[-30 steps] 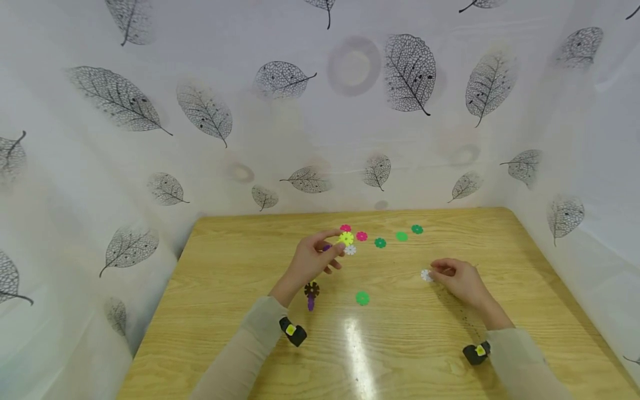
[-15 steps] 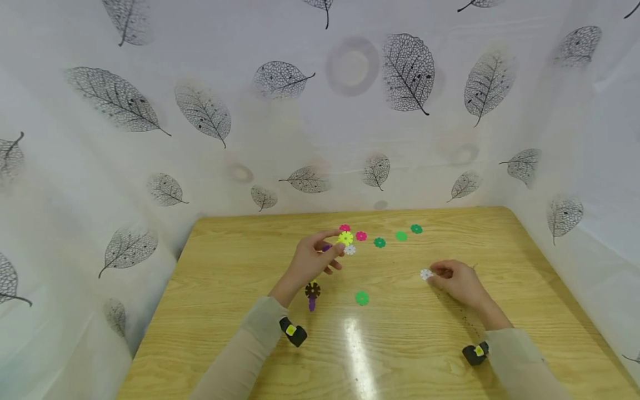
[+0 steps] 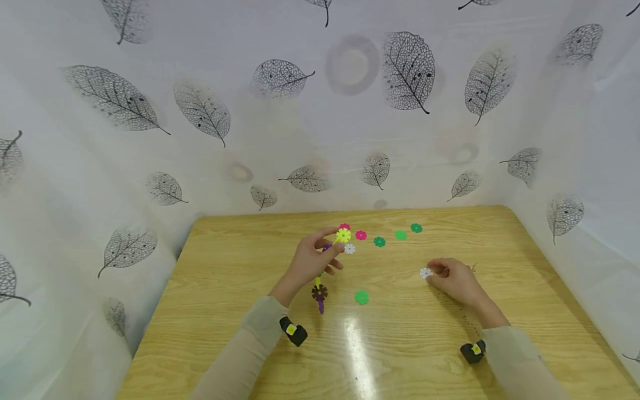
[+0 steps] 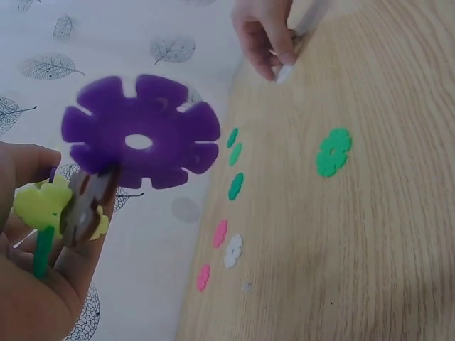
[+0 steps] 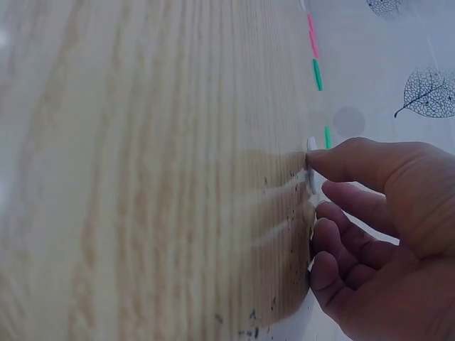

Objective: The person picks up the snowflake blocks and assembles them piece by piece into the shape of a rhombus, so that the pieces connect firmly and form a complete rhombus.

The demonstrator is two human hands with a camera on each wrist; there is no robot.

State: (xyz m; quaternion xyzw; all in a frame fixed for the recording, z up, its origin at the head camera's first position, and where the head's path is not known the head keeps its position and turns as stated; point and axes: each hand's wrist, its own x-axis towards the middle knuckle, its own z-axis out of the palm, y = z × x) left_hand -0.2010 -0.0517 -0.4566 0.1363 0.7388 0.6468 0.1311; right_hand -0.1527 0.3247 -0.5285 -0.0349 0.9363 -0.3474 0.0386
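Observation:
My left hand [image 3: 312,258] holds a linked cluster of notched plastic snowflake discs above the table. A yellow disc [image 3: 343,235] is pinched between thumb and fingers, while a brown disc [image 3: 319,293] and a purple disc [image 4: 178,135] hang lower. In the left wrist view, a green disc [image 4: 44,249] slots into the yellow part, seen edge-on; my fingers hide some of the cluster. On the right, my other hand [image 3: 457,282] pinches a white snowflake disc [image 3: 425,273] low over the tabletop, its far edge hidden by the fingertips.
Loose discs lie on the wooden table [image 3: 240,344]: a pink one [image 3: 361,235], a white one [image 3: 349,249] and several greens, including a light green disc [image 3: 361,298] near the middle. A leaf-patterned curtain [image 3: 310,128] encloses the back and sides.
The hanging part of the cluster in my left hand has swung slightly right, uncovering more yellow and green above the brown disc. My right hand, with the white disc, has barely moved.

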